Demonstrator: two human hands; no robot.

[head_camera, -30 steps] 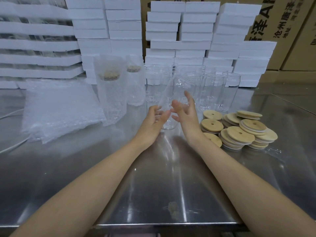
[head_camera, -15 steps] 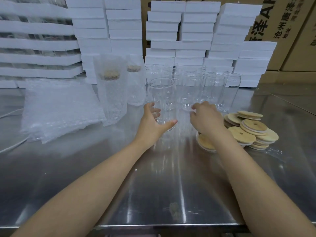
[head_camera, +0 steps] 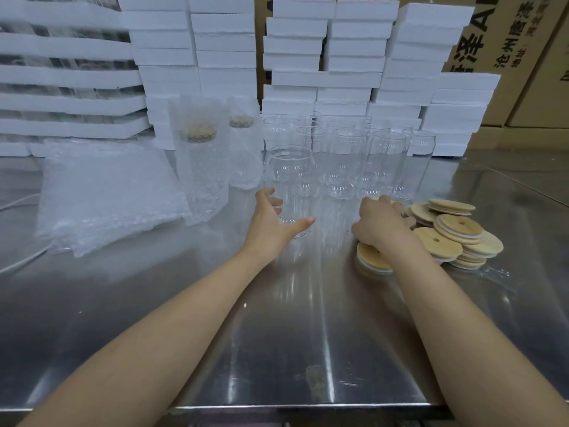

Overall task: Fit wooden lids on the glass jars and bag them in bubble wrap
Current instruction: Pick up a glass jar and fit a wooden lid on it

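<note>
Left hand (head_camera: 272, 224) clamps thumb and fingers round the clear glass jar (head_camera: 289, 180) — right of it, right hand (head_camera: 380, 224) curls onto round wooden lids (head_camera: 438, 243), grip unclear.

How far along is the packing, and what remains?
Done: two lidded jars stand in bubble-wrap bags. In hand: the left hand holds an open jar upright on the table, and the right hand reaches into the lid pile; whether it grips a lid is unclear. Left: the cluster of open jars behind, with flat bubble bags waiting at the left.
</note>
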